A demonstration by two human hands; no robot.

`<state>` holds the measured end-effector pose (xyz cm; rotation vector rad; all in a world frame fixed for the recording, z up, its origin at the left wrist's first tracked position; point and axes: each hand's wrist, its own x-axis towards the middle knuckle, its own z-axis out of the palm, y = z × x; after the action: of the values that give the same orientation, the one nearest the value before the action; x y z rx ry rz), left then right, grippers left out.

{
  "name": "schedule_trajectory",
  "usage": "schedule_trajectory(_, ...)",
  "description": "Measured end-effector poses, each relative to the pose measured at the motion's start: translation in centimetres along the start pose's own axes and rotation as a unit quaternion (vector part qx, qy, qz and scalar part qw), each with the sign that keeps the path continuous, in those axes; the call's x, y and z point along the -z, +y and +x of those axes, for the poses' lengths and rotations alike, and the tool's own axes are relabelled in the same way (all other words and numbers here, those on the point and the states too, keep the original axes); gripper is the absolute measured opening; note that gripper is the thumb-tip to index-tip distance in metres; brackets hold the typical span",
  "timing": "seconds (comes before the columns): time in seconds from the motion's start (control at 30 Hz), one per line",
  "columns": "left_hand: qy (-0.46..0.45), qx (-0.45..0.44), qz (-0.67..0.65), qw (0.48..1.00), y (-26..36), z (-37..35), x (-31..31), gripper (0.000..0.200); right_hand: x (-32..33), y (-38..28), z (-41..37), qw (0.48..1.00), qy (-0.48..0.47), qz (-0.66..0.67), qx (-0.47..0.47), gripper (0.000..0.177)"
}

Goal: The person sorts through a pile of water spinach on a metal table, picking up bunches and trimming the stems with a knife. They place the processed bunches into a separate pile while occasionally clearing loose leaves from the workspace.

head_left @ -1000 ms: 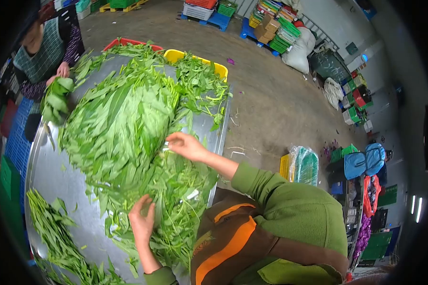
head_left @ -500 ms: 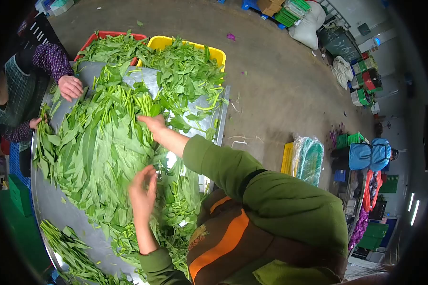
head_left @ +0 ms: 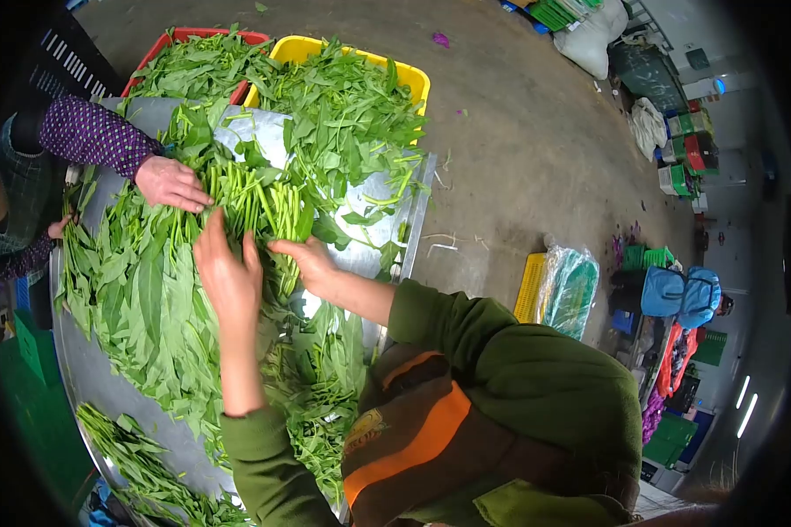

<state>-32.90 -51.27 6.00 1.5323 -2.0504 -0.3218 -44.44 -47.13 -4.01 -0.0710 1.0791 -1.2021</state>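
Note:
A big heap of leafy green stalks (head_left: 149,290) covers the round metal table (head_left: 79,369). My left hand (head_left: 228,277) and my right hand (head_left: 308,262) close from both sides around a bundle of the stalks (head_left: 268,215), near the cut stem ends. A co-worker's hand (head_left: 171,183) in a purple dotted sleeve rests on the same heap just left of my hands. Their other hand (head_left: 57,228) shows at the table's left edge.
A red crate (head_left: 193,37) and a yellow crate (head_left: 413,81), both full of greens, stand beyond the table. A smaller row of greens (head_left: 141,465) lies at the near left. Concrete floor on the right holds a yellow crate with a plastic bag (head_left: 558,294) and stacked crates (head_left: 681,167).
Both my hands moved up the heap and came together around the stem ends. The co-worker's hand slid in next to mine. The view shifted toward the crates.

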Motion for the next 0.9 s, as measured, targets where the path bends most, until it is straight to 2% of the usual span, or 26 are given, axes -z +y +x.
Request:
schedule_trajectory(0.03,-0.018,0.015,0.059,0.998,-0.4,0.6,-0.6,0.053,0.1,0.3,-0.2,1.000,-0.001,0.001,-0.001,0.037)
schedule_trajectory(0.07,-0.018,0.014,0.061,0.998,-0.6,1.0,-1.2,0.053,0.2,0.5,-0.4,1.000,0.020,-0.011,0.006,0.036)
schedule_trajectory(0.13,-0.085,0.081,0.186,0.976,-0.9,1.6,-2.6,0.070,-0.1,-0.3,-1.0,0.999,0.044,-0.020,0.016,0.036)
schedule_trajectory(0.17,-0.079,0.073,0.222,0.969,-1.3,1.5,-3.3,0.077,-0.2,-0.5,-1.5,0.998,0.046,-0.040,0.028,0.034)
schedule_trajectory(0.27,-0.089,0.046,0.240,0.966,0.2,1.3,-3.3,0.075,-0.6,-1.4,-2.3,0.996,0.045,-0.069,0.040,0.032)
schedule_trajectory(0.33,-0.094,0.026,0.227,0.969,-0.4,0.8,-4.1,0.072,0.1,-1.1,-1.4,0.992,-0.006,-0.074,0.098,0.034)
schedule_trajectory(0.4,-0.096,0.020,0.225,0.969,-0.7,1.0,-4.4,0.072,1.0,-0.4,0.4,0.993,-0.035,-0.070,0.090,0.036)
schedule_trajectory(0.43,-0.098,0.031,0.233,0.967,-0.6,1.3,-4.2,0.056,1.2,-0.5,0.9,0.997,-0.068,-0.012,0.046,0.036)
schedule_trajectory(0.47,-0.099,0.030,0.232,0.967,-0.5,1.2,-3.8,0.056,1.6,-0.7,1.2,0.994,-0.100,0.047,0.002,0.036)
schedule_trajectory(0.53,-0.211,0.065,0.211,0.952,0.9,1.7,-2.9,0.041,2.2,-1.9,1.1,0.991,-0.120,0.058,-0.023,0.037)
schedule_trajectory(0.57,-0.182,0.037,0.200,0.962,1.6,1.0,-2.7,0.036,2.7,-2.3,0.8,0.984,-0.150,0.081,-0.050,0.038)
schedule_trajectory(0.6,-0.197,0.022,0.188,0.962,2.7,0.4,-2.1,0.034,3.3,-2.6,0.4,0.975,-0.178,0.105,-0.077,0.039)
schedule_trajectory(0.67,-0.207,-0.042,0.195,0.958,3.8,-1.3,-1.6,0.033,4.8,-3.7,-0.7,0.968,-0.202,0.104,-0.106,0.041)
schedule_trajectory(0.83,-0.277,-0.058,0.192,0.940,3.6,-3.7,-3.4,0.053,4.6,-3.6,-1.4,0.983,-0.184,0.021,-0.008,0.041)
schedule_trajectory(0.9,-0.282,-0.067,0.174,0.941,3.5,-3.1,-2.7,0.050,4.7,-3.4,-0.9,0.986,-0.163,0.013,-0.008,0.040)
